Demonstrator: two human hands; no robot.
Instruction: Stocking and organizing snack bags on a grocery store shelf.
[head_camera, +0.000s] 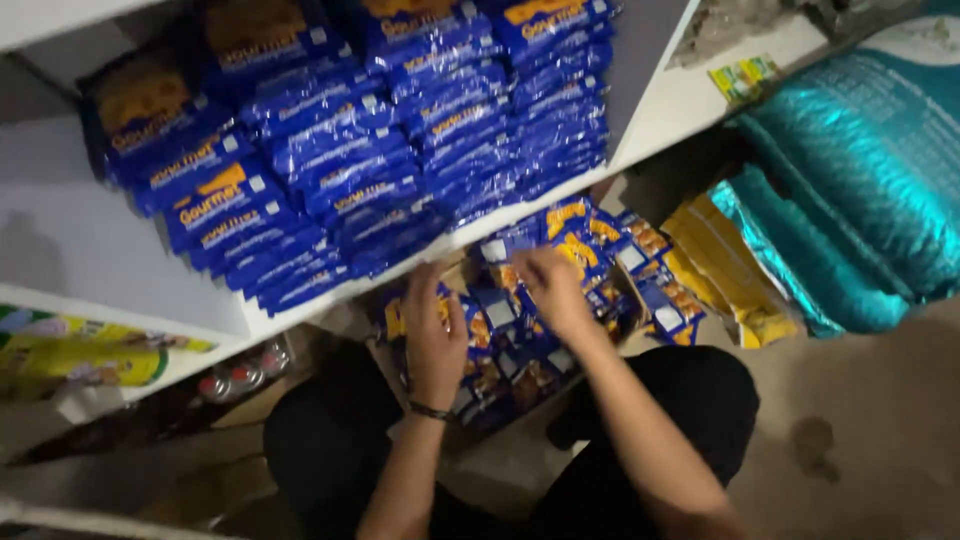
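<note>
Gathering step: left hand (432, 335) and right hand (552, 290) flat on blue packets (520, 350) in box, grip unclear. Above hands, stacked shelf (690, 95). Next likely needs firm clench.

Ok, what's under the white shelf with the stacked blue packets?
Under the white shelf sits an open cardboard box of blue packets. Both the left hand and the right hand rest on the packets. Their fingers and the shelf edge cover some packets and the box's bottom.
</note>
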